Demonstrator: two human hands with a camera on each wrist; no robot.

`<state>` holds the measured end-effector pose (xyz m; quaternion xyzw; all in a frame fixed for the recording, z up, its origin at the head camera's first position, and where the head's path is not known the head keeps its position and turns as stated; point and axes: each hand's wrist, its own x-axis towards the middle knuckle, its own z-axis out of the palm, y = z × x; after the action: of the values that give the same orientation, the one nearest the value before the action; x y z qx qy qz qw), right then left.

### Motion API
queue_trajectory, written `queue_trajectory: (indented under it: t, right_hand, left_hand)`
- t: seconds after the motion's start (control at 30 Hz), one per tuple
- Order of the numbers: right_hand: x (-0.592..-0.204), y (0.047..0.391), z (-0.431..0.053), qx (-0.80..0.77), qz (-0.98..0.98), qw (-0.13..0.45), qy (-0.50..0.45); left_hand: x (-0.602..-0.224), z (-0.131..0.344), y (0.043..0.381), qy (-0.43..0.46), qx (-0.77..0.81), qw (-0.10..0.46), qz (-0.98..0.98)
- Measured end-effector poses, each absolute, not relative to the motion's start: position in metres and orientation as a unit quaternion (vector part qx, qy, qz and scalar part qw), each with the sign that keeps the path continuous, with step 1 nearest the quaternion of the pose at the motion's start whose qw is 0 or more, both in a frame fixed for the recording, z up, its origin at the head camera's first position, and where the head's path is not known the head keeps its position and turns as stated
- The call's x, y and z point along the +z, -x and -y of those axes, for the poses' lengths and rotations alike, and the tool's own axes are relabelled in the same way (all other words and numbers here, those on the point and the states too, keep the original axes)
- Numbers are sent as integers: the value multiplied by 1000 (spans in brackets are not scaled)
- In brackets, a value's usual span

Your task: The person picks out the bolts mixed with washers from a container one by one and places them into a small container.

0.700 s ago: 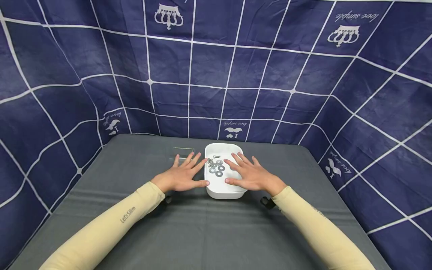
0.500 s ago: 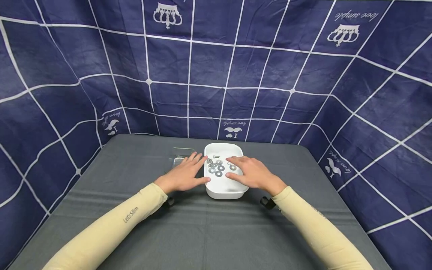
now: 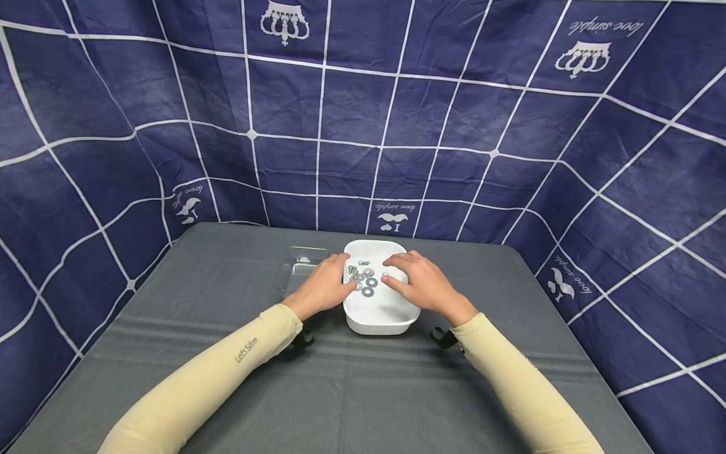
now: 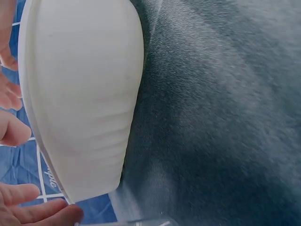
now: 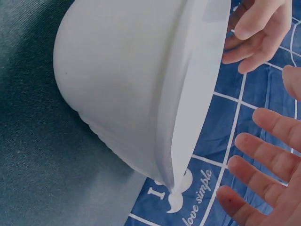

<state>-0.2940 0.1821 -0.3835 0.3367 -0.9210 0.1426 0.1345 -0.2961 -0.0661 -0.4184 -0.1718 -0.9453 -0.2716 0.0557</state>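
Observation:
A white plastic tub (image 3: pixel 380 328) sits on the grey table with several flat metal washers (image 3: pixel 371 283) in its left half. Small screws (image 3: pixel 352 270) lie next to them against the left wall, and one more screw (image 3: pixel 363 263) lies farther back. My left hand (image 3: pixel 322 285) hovers over the tub's left rim, its fingertips right at the edge and its thumb extending over the inside. Over the right side, my right hand (image 3: pixel 426 284) has loosely bent fingers, apart from the thumb. In the right wrist view, the right hand's spread fingers (image 5: pixel 256 174) hold nothing.
Left of the tub, a clear plastic box (image 3: pixel 297 271) stands partly behind the left hand. The grey-covered table (image 3: pixel 363 391) extends toward me. Blue curtain cloth (image 3: pixel 363 113) with white lines closes off the back and both sides.
My left hand has shifted right and its spread fingers have drawn together at the tub's rim. The right hand's fingers have gone from spread to loosely bent.

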Motion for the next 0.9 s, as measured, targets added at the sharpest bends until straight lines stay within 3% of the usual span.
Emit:
queue_trajectory:
  t: [0.37,0.9]
  right_hand:
    - [-382,297,-179,155,923,135,-326]
    - [-377,299,-172,172,920,134,-326]
  left_hand:
    - [-427,51,307,131,-277,28,951]
    - [-435,53,310,115,-256,49,959]
